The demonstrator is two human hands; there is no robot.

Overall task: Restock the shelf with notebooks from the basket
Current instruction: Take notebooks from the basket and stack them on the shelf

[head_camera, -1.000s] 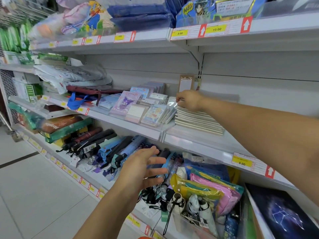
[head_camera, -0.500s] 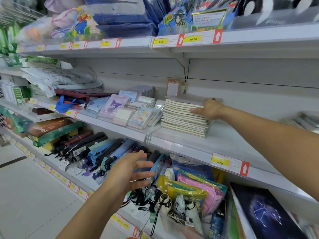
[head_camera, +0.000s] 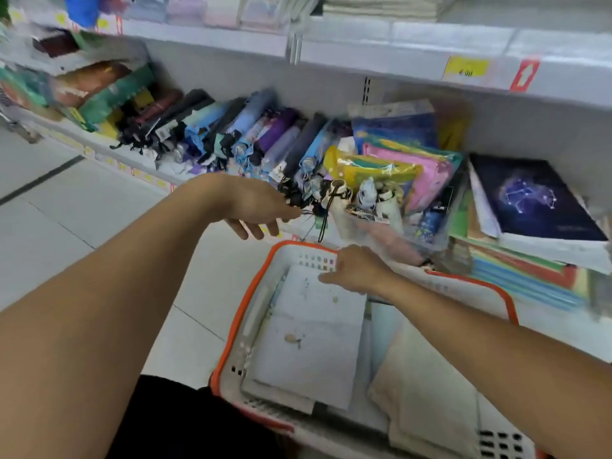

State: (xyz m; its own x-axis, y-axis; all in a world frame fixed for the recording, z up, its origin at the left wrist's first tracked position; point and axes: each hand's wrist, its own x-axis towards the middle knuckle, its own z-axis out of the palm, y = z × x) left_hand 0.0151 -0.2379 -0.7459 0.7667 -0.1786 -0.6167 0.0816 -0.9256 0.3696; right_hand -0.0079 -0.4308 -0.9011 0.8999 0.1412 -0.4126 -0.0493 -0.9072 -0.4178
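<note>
A white basket (head_camera: 246,313) with an orange rim sits low in front of me and holds several notebooks. A pale lilac notebook (head_camera: 308,339) lies on top at the left and a cream one (head_camera: 427,389) lies at the right. My right hand (head_camera: 356,268) reaches into the basket, its fingers touching the far end of the lilac notebook. Above the basket's far left corner my left hand (head_camera: 255,207) hovers with relaxed fingers and holds nothing. The stack of cream notebooks (head_camera: 381,6) rests on the shelf at the top edge of the view.
The lower shelf behind the basket carries folded umbrellas (head_camera: 231,134), colourful plastic pouches (head_camera: 397,167) and a dark starry notebook (head_camera: 530,197) on paper stacks. A yellow price tag (head_camera: 465,67) marks the upper shelf edge. Tiled floor (head_camera: 66,210) lies to the left.
My view dropped from the notebook shelf down to the basket. My right hand left the stack on the shelf and came down onto the lilac notebook in the basket. My left hand stayed open.
</note>
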